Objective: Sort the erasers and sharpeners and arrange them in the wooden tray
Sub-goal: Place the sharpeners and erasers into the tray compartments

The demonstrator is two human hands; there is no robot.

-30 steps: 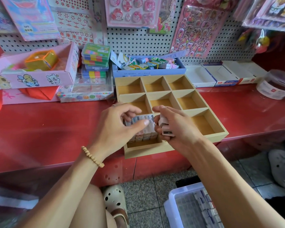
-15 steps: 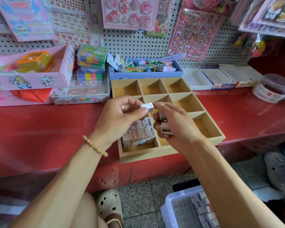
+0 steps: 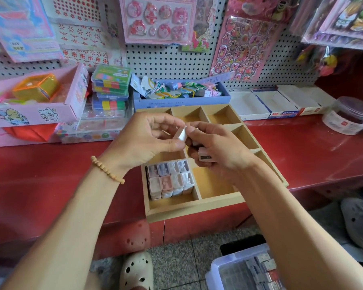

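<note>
Above pale wooden compartment tray | left hand fingers pinch small white block sharpener | right hand fingers grip more sharpeners | pastel sharpeners fill tray's near-left compartment

Stationery shop (pegboard of hanging sticker packs)

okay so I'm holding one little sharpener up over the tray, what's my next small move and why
Probably lower the sharpener in your left hand into the near-left compartment of the tray, beside the block of sharpeners already packed there. Bare floor shows in front of that block, and your right hand holds more to follow.
</note>
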